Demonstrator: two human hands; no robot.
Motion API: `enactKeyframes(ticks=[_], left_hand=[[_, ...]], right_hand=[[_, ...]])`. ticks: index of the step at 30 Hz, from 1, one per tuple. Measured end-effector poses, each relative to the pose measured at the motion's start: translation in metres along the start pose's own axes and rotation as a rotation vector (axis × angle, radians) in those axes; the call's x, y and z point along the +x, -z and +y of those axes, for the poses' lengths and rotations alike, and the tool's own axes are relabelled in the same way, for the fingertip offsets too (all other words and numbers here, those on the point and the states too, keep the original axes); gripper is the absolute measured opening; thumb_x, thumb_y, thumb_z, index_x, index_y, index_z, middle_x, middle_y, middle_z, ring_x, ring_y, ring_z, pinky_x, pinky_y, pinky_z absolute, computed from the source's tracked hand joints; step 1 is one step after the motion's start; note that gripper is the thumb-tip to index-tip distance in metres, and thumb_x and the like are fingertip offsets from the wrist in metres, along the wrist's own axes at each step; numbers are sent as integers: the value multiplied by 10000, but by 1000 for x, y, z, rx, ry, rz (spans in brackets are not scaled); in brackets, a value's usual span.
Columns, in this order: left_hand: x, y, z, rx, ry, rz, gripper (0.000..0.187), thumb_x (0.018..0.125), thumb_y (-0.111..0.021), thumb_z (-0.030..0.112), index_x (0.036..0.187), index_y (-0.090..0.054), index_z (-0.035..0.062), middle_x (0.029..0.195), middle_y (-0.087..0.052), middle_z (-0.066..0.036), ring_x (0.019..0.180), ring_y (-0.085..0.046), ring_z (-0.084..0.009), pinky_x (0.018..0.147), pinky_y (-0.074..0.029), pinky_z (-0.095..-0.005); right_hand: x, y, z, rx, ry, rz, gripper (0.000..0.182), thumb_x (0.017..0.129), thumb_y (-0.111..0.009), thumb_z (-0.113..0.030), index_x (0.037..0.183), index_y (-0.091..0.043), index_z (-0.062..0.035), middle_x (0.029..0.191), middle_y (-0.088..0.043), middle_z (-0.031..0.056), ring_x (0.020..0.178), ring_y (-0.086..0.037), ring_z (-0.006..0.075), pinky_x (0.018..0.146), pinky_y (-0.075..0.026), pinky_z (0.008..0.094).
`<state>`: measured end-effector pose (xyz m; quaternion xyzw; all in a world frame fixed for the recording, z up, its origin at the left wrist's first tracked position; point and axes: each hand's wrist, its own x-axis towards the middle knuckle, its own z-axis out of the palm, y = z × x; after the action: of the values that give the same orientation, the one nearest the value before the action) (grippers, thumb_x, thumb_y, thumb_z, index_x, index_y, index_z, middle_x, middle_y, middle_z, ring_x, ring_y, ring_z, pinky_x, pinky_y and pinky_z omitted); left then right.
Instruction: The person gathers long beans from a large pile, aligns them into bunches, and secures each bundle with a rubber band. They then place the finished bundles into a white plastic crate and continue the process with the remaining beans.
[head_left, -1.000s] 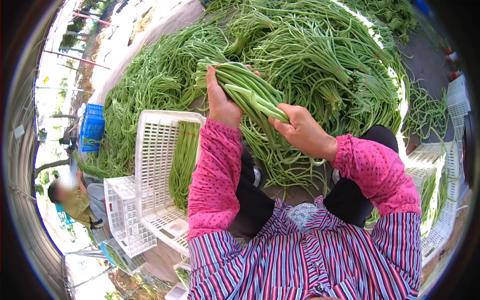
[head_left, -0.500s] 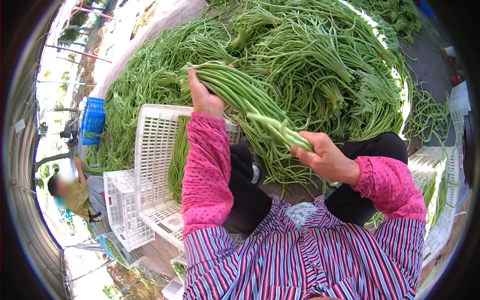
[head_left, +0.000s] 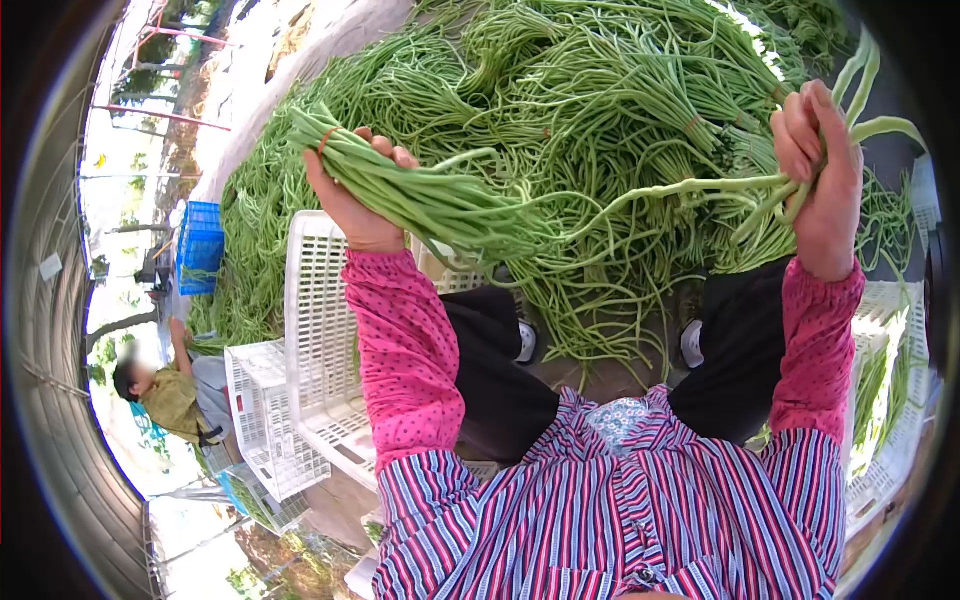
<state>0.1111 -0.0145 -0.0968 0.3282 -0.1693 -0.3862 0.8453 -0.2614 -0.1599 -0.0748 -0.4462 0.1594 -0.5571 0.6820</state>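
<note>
My left hand [head_left: 360,195] is wrapped round a bundle of long green beans [head_left: 440,205], which has an orange band near its end. Raised at the right, my right hand [head_left: 822,165] is closed on a few paler long beans [head_left: 690,187]. One of these stretches left to the held bundle, while others stick out above and right of the fist. Behind both hands lies a large heap of long beans [head_left: 600,110], many tied in bundles.
A white plastic crate [head_left: 318,300] stands by my left forearm, with more white crates [head_left: 270,420] beside it. Another white crate [head_left: 885,470] at the right holds beans. A blue crate [head_left: 200,248] and a seated person [head_left: 172,400] are at the far left.
My right hand has moved up and right, drawing a few pale beans out from the bundle. My left hand has shifted left and slightly down, and the orange band now shows.
</note>
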Motion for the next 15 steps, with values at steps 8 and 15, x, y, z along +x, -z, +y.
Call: enactKeyframes(ticks=[8,15], left_hand=[[-22,-104,15,-95,232,-1612,390,919,-495,431,964,-522,44,722,-664,-146,668,-659,-295,780,-371,-362],[-27,-91,-17,-549,137,-1282,208,965,-468,260,883,-531,79,656,-642,-32,700,-633,-178,841,-327,-339]], right_hand=[[-16,-55,57,-462,-223,-330,247,952,-517,-215,1024,-651,-22,642,-516,-63,448,-354,1,390,-280,170],[-38,-103,81,-194,-710,-826,588,721,-754,-494,1101,-642,-59,691,-554,-40,521,-454,37,449,-323,194]])
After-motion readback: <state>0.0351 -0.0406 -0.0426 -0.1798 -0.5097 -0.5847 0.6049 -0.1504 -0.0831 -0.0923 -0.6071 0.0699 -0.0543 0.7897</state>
